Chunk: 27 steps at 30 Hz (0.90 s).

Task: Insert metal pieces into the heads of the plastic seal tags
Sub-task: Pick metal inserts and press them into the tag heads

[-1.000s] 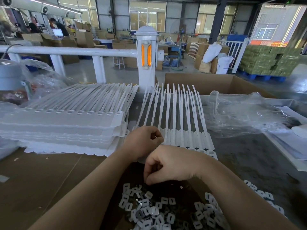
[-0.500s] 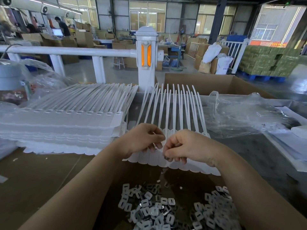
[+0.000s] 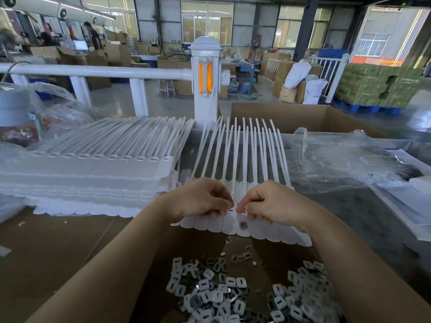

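Note:
A joined strip of white plastic seal tags (image 3: 242, 164) lies in front of me, tails fanning away, flat heads toward me. My left hand (image 3: 200, 199) and my right hand (image 3: 272, 203) sit side by side on the heads, fingers curled, fingertips meeting at the strip's middle. The left pinches a tag head; the right pinches at the neighbouring head, and whatever it holds is hidden. A small dark metal piece (image 3: 243, 225) shows on one head just below the fingertips. A heap of loose metal pieces (image 3: 224, 292) fills the cardboard box below my arms.
A tall stack of tag strips (image 3: 88, 173) lies at the left. Crumpled clear plastic (image 3: 338, 159) lies at the right, an open cardboard box (image 3: 303, 117) behind it. A white railing post (image 3: 205, 80) stands beyond the table. A grey container (image 3: 16, 108) is at far left.
My right hand rose from the heap of metal pieces to the tag heads beside my left hand. The strip slid toward me, and both hands now pinch at its middle.

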Tool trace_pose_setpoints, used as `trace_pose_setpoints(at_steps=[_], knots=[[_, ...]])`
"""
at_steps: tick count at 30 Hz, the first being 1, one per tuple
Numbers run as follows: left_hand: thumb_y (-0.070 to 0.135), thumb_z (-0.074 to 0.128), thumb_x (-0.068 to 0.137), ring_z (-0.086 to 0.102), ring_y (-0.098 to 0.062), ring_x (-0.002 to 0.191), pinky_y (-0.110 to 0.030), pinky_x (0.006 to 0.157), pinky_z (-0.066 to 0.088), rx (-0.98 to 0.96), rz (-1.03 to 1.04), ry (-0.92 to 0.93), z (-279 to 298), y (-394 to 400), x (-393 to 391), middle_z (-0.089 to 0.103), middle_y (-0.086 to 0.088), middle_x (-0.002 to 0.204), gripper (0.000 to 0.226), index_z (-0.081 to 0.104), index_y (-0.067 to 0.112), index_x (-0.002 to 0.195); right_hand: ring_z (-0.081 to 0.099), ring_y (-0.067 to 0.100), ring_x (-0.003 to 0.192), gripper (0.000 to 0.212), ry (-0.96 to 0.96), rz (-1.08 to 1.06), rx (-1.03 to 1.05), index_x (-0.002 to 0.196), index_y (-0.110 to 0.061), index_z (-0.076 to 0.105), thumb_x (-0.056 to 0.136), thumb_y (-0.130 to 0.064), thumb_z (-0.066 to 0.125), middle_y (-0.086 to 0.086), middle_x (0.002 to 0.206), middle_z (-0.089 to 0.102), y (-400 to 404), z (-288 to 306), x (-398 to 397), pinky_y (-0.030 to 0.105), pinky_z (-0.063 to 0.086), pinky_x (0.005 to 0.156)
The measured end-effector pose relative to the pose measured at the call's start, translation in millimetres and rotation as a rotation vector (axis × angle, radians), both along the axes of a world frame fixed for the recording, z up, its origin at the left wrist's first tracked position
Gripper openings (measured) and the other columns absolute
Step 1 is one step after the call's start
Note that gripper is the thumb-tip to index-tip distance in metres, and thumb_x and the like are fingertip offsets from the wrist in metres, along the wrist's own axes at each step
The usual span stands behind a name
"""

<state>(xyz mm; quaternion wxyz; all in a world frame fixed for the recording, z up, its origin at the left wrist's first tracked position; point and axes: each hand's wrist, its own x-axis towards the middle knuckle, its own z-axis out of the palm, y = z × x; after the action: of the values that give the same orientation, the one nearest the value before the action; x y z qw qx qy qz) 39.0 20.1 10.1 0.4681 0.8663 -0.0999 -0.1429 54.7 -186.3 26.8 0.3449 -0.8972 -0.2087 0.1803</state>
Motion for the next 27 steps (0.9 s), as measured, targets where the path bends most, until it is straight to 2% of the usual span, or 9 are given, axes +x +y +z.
trace_pose_setpoints(at_steps=[2,6,7,12,15,18,20,23,27], knots=[[0.019,0.070,0.089,0.061,-0.003,0.063,-0.014,0.058,0.048,0.045,-0.056,-0.027,2.2,0.0,-1.7,0.069,0.008,0.072,0.004,0.070,0.022,0.092,0.062,-0.010,0.063,0.029,-0.053,-0.066,0.015,0.086,-0.034,0.074,0.097,-0.015,0.055,-0.011,0.075,0.070,0.3,-1.6,1.6,0.008,0.041,0.052],[0.027,0.079,0.079,0.064,-0.007,0.079,-0.023,0.074,0.054,0.179,-0.168,-0.123,4.5,-7.4,-3.7,0.068,0.008,0.086,0.010,0.072,0.031,0.086,0.064,0.002,0.067,0.032,-0.151,-0.229,0.055,0.082,-0.036,0.069,0.098,-0.015,0.052,-0.008,0.076,0.068,-1.4,-5.4,6.4,0.014,0.043,0.055],[0.030,0.080,0.078,0.063,-0.005,0.078,-0.022,0.074,0.053,0.212,-0.177,-0.135,4.2,-10.9,-4.2,0.067,0.010,0.085,0.012,0.072,0.032,0.087,0.063,-0.001,0.063,0.032,-0.154,-0.251,0.068,0.081,-0.036,0.069,0.098,-0.015,0.052,-0.008,0.075,0.068,-2.2,-6.3,7.1,0.013,0.042,0.052],[0.033,0.083,0.076,0.061,0.002,0.055,-0.008,0.050,0.043,0.297,-0.150,-0.138,2.2,-26.9,-4.8,0.069,0.014,0.071,0.017,0.071,0.030,0.087,0.055,-0.009,0.046,0.032,-0.119,-0.278,0.121,0.082,-0.032,0.071,0.099,-0.013,0.052,-0.008,0.068,0.065,-4.4,-8.1,8.0,0.008,0.036,0.041],[0.033,0.079,0.080,0.061,0.008,0.060,-0.005,0.051,0.043,0.335,-0.153,-0.182,2.9,-29.2,-7.0,0.067,0.022,0.070,0.010,0.070,0.033,0.084,0.054,-0.010,0.046,0.032,-0.121,-0.271,0.118,0.083,-0.031,0.070,0.099,-0.012,0.051,-0.006,0.070,0.066,-4.5,-7.5,7.6,0.007,0.035,0.040],[0.033,0.071,0.087,0.062,0.011,0.076,-0.007,0.065,0.049,0.345,-0.150,-0.265,2.4,-28.2,-6.2,0.069,0.021,0.078,0.006,0.074,0.030,0.092,0.054,-0.009,0.045,0.031,-0.118,-0.268,0.122,0.083,-0.029,0.071,0.099,-0.011,0.051,-0.005,0.070,0.066,-5.0,-7.4,7.2,0.008,0.035,0.041],[0.028,0.068,0.090,0.064,0.007,0.073,-0.011,0.069,0.052,0.308,-0.123,-0.267,0.8,-26.2,-4.6,0.070,0.017,0.077,0.010,0.075,0.024,0.095,0.055,-0.006,0.046,0.030,-0.116,-0.269,0.116,0.084,-0.030,0.070,0.099,-0.012,0.051,-0.005,0.070,0.066,-4.6,-7.5,7.4,0.009,0.036,0.042],[0.020,0.068,0.090,0.065,-0.001,0.062,-0.012,0.060,0.049,0.125,-0.025,-0.153,-0.7,-21.6,-2.2,0.072,0.007,0.071,0.006,0.073,0.018,0.088,0.056,0.000,0.052,0.026,-0.095,-0.266,0.144,0.086,-0.029,0.071,0.098,-0.014,0.055,-0.006,0.069,0.068,-4.3,-7.2,8.0,0.014,0.041,0.047],[0.015,0.070,0.088,0.071,-0.009,0.072,-0.015,0.062,0.052,-0.166,0.142,0.005,-0.2,-14.7,-0.6,0.076,-0.003,0.080,0.006,0.074,0.011,0.088,0.057,0.001,0.052,0.011,-0.005,-0.231,0.254,0.090,-0.023,0.073,0.094,-0.017,0.066,-0.005,0.068,0.072,-5.0,-7.1,9.2,0.017,0.047,0.050]])
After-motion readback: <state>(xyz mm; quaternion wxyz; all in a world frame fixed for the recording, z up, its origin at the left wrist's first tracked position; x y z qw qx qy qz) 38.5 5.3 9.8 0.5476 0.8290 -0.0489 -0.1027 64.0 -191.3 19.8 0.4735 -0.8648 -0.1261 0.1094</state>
